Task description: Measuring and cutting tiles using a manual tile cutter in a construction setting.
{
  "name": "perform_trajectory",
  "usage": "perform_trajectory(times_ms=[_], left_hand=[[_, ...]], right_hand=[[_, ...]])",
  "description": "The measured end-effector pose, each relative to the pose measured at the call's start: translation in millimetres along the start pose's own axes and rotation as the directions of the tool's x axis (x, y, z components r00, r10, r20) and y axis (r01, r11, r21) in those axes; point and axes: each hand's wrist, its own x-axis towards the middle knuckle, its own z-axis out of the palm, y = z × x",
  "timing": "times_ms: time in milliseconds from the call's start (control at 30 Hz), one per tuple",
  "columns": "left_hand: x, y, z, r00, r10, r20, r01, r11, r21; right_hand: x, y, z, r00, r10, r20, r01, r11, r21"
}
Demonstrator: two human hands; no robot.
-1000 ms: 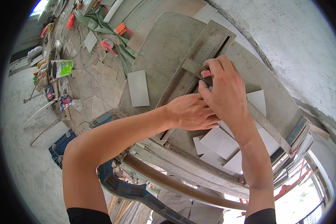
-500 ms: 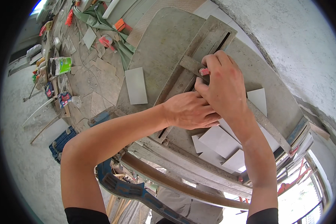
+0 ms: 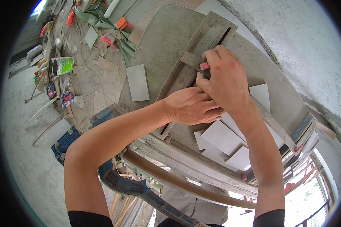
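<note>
A long metal fence bar [image 3: 271,123] lies across a dusty, slotted cutting table [image 3: 166,38]. At the bar's far-left end my right hand [image 3: 225,77] is closed, with a small pink-red piece [image 3: 204,66] showing between thumb and forefinger. The rest of that piece is hidden by the hand. My left hand [image 3: 193,106] is palm down just below and partly under the right, its fingers bent and together against the bar area. What lies under them is hidden. Several white tile pieces [image 3: 221,138] are heaped nearer me, and another white tile [image 3: 138,82] lies left of the slotted rail [image 3: 212,32].
A curved blue-and-black frame part [image 3: 129,185] and a brown rail [image 3: 170,176] run along the table's near side. A rough grey wall [image 3: 299,45] rises at right. Broken sheets, a white-green bucket [image 3: 62,66] and a blue crate [image 3: 65,144] lie on the floor at left.
The view has shifted slightly, so table and hands appear a little higher. Both hands keep the same places on the bar, with no clear movement along it.
</note>
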Motion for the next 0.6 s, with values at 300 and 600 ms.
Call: perform_trajectory(times_ms=[300, 600], left_hand=[[-1, -1, 1, 1.000, 0.000, 0.017, 0.000, 1.000, -0.025], [7, 2, -11, 0.998, 0.024, 0.065, -0.025, 0.999, 0.021]], right_hand=[[2, 5, 2, 0.999, -0.019, 0.026, 0.019, 1.000, 0.003], [-11, 23, -39, 0.994, -0.107, 0.020, 0.091, 0.914, 0.396]])
